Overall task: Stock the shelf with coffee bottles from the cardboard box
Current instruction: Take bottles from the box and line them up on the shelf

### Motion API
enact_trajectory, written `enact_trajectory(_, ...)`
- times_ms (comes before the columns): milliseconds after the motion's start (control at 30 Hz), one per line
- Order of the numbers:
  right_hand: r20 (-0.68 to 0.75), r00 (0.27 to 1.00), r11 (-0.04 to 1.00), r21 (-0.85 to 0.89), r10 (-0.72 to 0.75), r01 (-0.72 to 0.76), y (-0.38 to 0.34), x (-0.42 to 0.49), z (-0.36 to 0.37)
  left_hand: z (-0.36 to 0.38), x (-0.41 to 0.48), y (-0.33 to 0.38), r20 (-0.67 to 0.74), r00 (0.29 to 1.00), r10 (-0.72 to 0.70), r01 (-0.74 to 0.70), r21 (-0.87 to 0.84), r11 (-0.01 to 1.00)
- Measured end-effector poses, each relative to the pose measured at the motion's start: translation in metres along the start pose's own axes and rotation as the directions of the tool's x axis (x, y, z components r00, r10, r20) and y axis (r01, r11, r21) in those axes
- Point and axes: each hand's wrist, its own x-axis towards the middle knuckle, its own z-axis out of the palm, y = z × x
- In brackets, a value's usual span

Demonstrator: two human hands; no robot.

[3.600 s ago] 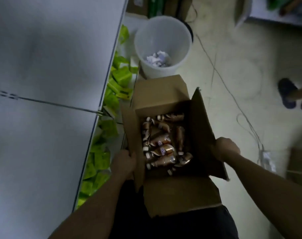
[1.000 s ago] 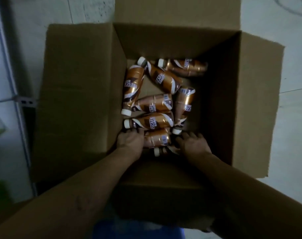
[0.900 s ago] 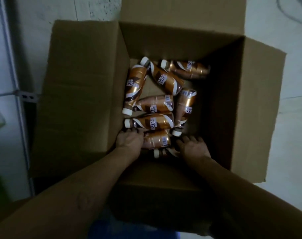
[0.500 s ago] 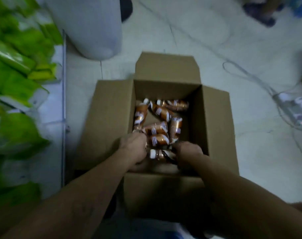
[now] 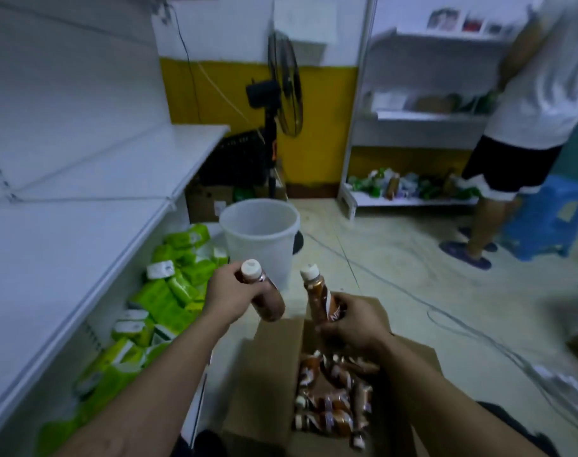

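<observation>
Two hands are raised above one cardboard box (image 5: 271, 367), each holding one coffee bottle. The left hand (image 5: 230, 293) wraps its fingers round the neck and shoulder of a bottle (image 5: 269, 306) tilted with its cap toward the camera, over the box's far left corner. The right hand (image 5: 357, 319) grips the lower body of the second bottle (image 5: 315, 295), which leans slightly left above the box's far edge. Both bottles are slim, brown and glossy, with white screw caps, and they are close together but apart. More bottles (image 5: 330, 404) lie on their sides in a loose heap inside the box, too blurred to count. The box is plain brown card with its four flaps folded outward; the left flap lies wide and flat. Just left of the box runs the long front edge of a white shelf (image 5: 67, 245), smooth and flat, and below that edge sit many soft green packs (image 5: 169, 298), too many to count. Beyond the box stands one round, white, translucent bucket (image 5: 259, 239), with a strip of pale floor between them. Farther behind it is one black fan (image 5: 284, 84) with a wire cage. To the right of the box the pale floor opens out, crossed by thin cables (image 5: 446, 318). Well off to the far right, one person (image 5: 525, 110) stands beside one blue plastic stool (image 5: 544, 216).
</observation>
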Motion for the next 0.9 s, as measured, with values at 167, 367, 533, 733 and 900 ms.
enact_trajectory(167, -0.06, 0.984, 0.965, 0.191, -0.17, 0.178, -0.077, -0.014, -0.021, -0.048, -0.002, 0.064, -0.203, 0.972, 0.116, -0.149, -0.155, 0.977)
enact_trajectory(367, -0.068, 0.937, 0.875, 0.341, -0.343, 0.345, -0.136, -0.011, -0.031, -0.073, -0.001, 0.118, -0.305, 0.933, 0.189, -0.273, -0.262, 0.926)
enact_trajectory(533, -0.028, 0.894, 0.786, 0.464, -0.447, 0.408, -0.163, 0.011, -0.031, -0.097, 0.0, 0.134, -0.311, 0.927, 0.208, -0.302, -0.294, 0.907)
enact_trajectory(733, 0.044, 0.81, 0.671, 0.588, -0.585, 0.452, -0.205, 0.045, -0.015, -0.141, -0.001, 0.152, -0.381, 0.905, 0.189, -0.269, -0.169, 0.948)
enact_trajectory(900, 0.137, 0.714, 0.607, 0.648, -0.687, 0.46, -0.246, 0.051, 0.021, -0.196, -0.03, 0.164, -0.529, 0.833, 0.161, -0.214, -0.041, 0.976)
